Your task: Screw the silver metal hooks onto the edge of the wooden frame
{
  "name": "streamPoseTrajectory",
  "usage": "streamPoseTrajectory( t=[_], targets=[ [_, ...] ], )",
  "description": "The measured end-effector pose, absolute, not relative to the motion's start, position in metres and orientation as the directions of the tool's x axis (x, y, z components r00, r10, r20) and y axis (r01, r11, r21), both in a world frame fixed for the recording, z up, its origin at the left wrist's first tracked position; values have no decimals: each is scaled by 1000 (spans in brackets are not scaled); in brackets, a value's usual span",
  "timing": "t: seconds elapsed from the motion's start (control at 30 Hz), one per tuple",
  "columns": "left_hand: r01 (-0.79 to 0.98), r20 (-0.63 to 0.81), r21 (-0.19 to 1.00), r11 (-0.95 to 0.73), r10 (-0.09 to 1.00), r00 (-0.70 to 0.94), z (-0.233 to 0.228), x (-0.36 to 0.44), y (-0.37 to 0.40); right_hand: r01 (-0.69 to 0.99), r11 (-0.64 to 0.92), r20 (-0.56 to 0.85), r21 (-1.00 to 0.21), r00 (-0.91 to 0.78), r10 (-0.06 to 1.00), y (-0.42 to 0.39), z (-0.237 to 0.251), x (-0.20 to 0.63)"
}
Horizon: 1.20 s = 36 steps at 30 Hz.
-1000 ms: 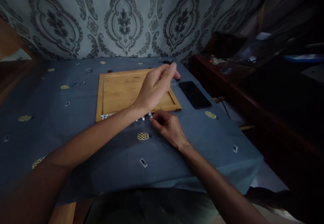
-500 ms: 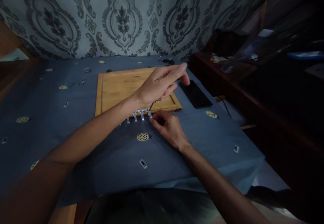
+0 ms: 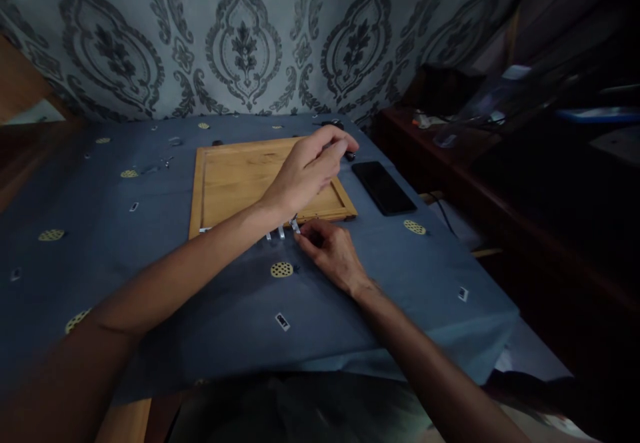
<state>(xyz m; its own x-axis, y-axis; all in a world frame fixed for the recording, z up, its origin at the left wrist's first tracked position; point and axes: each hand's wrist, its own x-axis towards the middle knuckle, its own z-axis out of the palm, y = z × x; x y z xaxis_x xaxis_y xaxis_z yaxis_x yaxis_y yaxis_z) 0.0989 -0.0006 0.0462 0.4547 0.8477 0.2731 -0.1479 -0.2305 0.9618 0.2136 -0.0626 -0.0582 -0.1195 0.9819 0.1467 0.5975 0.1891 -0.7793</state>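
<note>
A shallow wooden tray [image 3: 235, 179] lies on a table under a blue cloth [image 3: 200, 296]. A metal strip with small hooks [image 3: 277, 233] sits against the tray's near edge, mostly hidden by my left forearm. My left hand [image 3: 305, 176] reaches across the tray's right side. Its fingers are curled around a slim tool, whose dark end [image 3: 349, 155] shows past the fingertips and whose thin tip [image 3: 293, 220] points down at the strip's right end. My right hand [image 3: 333, 253] rests on the cloth and pinches that end of the strip.
A black phone [image 3: 383, 187] lies just right of the tray. Small metal parts [image 3: 165, 161] are scattered on the cloth at the far left. A dark wooden side table [image 3: 450, 163] with clutter stands to the right. A patterned wall closes the back.
My left hand's fingers stretched out flat over the tray's right edge half a second ago and have now curled back around the tool. My right hand has stayed at the strip's end.
</note>
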Motion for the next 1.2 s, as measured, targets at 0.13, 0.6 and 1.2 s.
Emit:
streamPoseTrajectory(
  t=[0.13,0.6,1.2],
  targets=[
    [-213,287,953,-218,875,390,43,105,-1,598,190,149,-779,-118,982,-62,-58,213],
    [-211,245,967,-143,753,611,44,101,16,586,179,141,-790,-111,984,-62,-58,214],
    [-212,256,962,-171,838,482,43,99,3,585,188,158,-789,-102,982,-62,-60,214]
  ],
)
